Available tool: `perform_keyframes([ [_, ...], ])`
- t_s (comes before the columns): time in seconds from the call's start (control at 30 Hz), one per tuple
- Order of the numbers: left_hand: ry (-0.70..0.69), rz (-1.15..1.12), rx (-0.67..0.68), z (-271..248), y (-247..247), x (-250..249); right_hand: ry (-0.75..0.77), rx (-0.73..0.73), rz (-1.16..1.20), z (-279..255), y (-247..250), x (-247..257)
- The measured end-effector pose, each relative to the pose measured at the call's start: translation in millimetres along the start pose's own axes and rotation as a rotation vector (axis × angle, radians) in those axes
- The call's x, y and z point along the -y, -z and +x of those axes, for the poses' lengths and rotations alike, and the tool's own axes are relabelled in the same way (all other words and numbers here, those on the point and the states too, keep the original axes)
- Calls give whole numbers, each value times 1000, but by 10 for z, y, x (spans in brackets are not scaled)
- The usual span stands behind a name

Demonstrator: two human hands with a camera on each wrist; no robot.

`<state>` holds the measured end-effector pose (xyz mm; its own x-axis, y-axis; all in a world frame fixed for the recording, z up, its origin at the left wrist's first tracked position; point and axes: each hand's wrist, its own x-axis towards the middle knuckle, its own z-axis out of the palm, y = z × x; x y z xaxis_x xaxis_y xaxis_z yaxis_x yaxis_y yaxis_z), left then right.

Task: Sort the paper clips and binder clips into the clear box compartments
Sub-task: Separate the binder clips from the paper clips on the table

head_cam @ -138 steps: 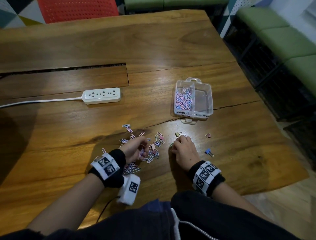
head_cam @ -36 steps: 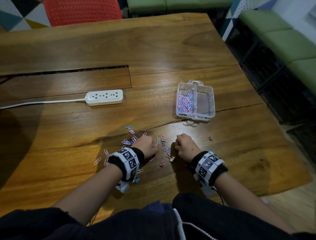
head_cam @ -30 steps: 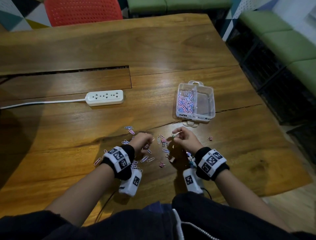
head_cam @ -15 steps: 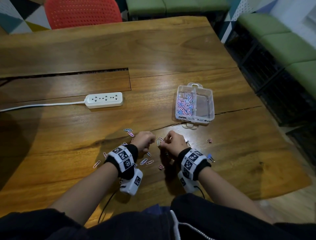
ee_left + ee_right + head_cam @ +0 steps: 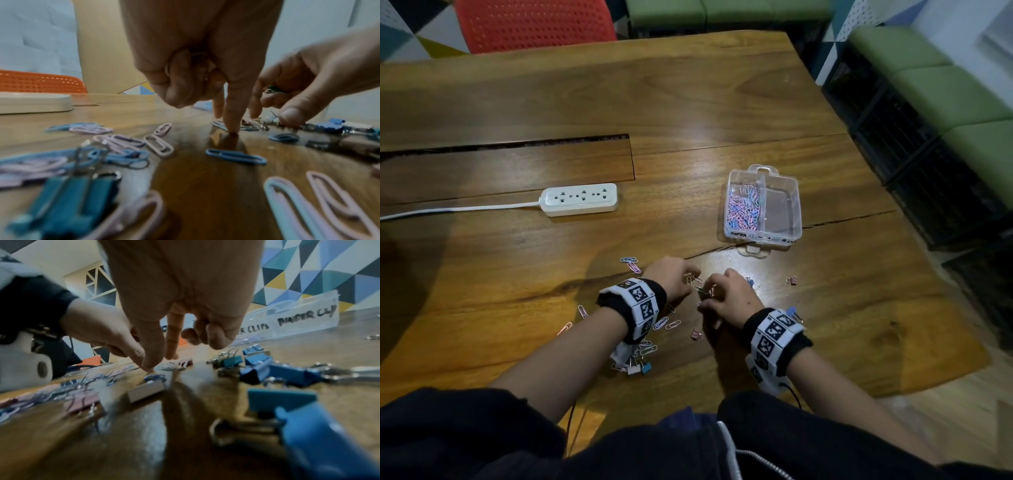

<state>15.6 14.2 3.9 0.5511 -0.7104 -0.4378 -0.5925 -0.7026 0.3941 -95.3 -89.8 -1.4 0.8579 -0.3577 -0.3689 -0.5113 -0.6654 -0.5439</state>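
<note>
The clear box (image 5: 794, 205) stands on the table past my hands; its left compartment holds pink and blue paper clips (image 5: 743, 209) and its right one looks empty. My left hand (image 5: 674, 279) has curled fingers holding a few paper clips (image 5: 197, 56) against the palm, with its index fingertip (image 5: 232, 128) down on the wood. Close beside it, my right hand (image 5: 726, 296) keeps a green binder clip (image 5: 273, 89) in its curled fingers, while thumb and forefinger (image 5: 149, 365) reach down to the table among loose clips. Blue binder clips (image 5: 273, 371) lie to its right.
Loose paper clips (image 5: 661, 322) and binder clips (image 5: 640, 368) lie around and under my left wrist, and one pink binder clip (image 5: 792, 281) sits off to the right. A white power strip (image 5: 580, 199) lies at the left. The table edge (image 5: 945, 375) runs near right.
Over the last second my right hand moved left and lowered onto the clips beside the left hand. The left hand has stayed over the pile.
</note>
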Motion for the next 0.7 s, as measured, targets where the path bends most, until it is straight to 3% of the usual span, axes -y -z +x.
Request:
perform_keyframes([
  [0.17, -48, 204, 8, -24, 20, -77, 49, 7, -160, 5, -33, 56],
  [0.37, -2, 190, 88, -63, -54, -2, 81, 59, -264, 0, -40, 77],
  [0.6, 97, -143, 188, -138, -110, 204, 61, 128, -195, 5, -67, 98],
  [0.7, 191, -633, 141, -231, -49, 254, 90, 118, -138, -3, -56, 76],
])
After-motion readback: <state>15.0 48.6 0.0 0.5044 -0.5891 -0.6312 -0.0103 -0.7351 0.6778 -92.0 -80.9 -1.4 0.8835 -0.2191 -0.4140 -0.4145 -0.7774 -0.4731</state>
